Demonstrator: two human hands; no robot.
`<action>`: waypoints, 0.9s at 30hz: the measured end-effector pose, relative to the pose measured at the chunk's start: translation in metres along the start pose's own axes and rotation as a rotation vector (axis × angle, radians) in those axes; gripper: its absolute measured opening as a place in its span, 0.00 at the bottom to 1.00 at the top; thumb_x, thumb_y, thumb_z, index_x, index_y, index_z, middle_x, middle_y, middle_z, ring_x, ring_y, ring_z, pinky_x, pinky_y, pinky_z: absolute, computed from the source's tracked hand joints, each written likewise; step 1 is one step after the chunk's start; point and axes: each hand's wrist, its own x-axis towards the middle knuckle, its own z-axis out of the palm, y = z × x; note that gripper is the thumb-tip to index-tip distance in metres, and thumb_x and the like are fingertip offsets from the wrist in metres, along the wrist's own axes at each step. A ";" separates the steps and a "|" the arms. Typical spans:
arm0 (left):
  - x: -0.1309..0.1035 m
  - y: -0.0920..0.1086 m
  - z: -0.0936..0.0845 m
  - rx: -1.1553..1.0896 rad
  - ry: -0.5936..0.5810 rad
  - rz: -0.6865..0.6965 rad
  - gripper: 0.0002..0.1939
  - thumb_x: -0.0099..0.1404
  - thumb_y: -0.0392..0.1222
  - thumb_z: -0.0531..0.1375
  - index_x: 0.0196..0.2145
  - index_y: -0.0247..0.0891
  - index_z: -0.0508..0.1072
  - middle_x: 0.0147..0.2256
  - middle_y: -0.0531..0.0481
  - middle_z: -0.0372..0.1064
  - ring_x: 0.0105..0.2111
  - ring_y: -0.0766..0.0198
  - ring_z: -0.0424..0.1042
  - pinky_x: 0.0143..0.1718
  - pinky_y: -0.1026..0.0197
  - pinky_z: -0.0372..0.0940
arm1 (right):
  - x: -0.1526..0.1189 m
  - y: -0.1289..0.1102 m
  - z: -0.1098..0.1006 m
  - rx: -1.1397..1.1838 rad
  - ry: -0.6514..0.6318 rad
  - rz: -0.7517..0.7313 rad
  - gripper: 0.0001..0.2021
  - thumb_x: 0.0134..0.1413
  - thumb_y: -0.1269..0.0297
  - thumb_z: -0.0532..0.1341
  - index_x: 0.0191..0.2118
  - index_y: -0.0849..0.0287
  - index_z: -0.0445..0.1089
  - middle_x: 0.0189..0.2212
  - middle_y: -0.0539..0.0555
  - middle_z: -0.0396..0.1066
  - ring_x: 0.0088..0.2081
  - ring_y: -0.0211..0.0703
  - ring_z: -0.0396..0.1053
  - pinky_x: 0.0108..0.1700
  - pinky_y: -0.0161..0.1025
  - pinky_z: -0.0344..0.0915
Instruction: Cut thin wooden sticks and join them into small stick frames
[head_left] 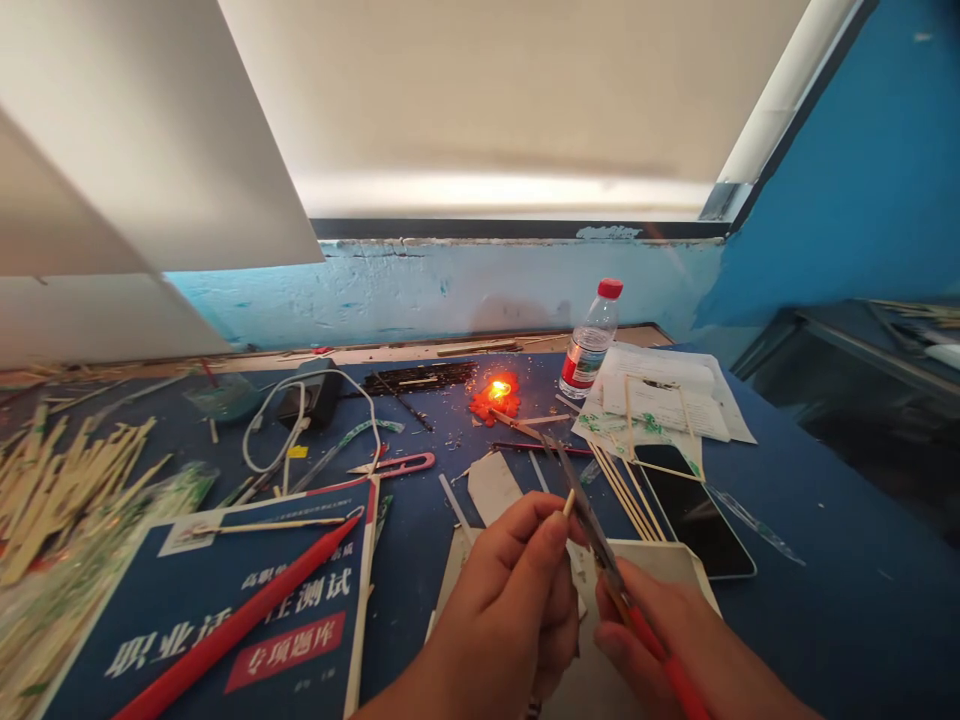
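Observation:
My left hand [517, 590] pinches a short pale stick [569, 502] between thumb and forefinger, its tip poking up. My right hand [652, 620] is wrapped round the red handle of a metal tool [589, 520] that looks like scissors or tweezers. The tool's long blades point up and away, passing just right of the stick. Past their tips, a bright flame [500, 388] burns on a red base [491, 405]. Below both hands lies a greyish board [592, 680].
A blue book [300, 625] carries a red pen-like tool [247, 615]. Wooden sticks [67, 480] are piled at far left. A bottle [589, 350], papers [712, 400], a stick frame [684, 420] and a phone [697, 520] lie right of the flame. Red snips [405, 464] lie left of centre.

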 end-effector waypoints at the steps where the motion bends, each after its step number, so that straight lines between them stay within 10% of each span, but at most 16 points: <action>1: -0.001 0.001 0.000 -0.035 -0.016 -0.028 0.14 0.73 0.56 0.58 0.40 0.44 0.65 0.16 0.67 0.44 0.12 0.74 0.39 0.10 0.75 0.42 | -0.001 0.000 0.000 0.005 -0.018 0.002 0.22 0.64 0.40 0.59 0.34 0.56 0.67 0.22 0.49 0.67 0.25 0.40 0.64 0.31 0.36 0.65; 27: -0.004 -0.006 0.006 -0.138 -0.047 -0.032 0.12 0.72 0.52 0.61 0.38 0.42 0.68 0.16 0.66 0.42 0.14 0.75 0.36 0.13 0.75 0.42 | 0.002 0.001 0.005 0.151 0.030 -0.012 0.20 0.66 0.43 0.58 0.40 0.56 0.71 0.30 0.51 0.74 0.30 0.42 0.72 0.33 0.35 0.69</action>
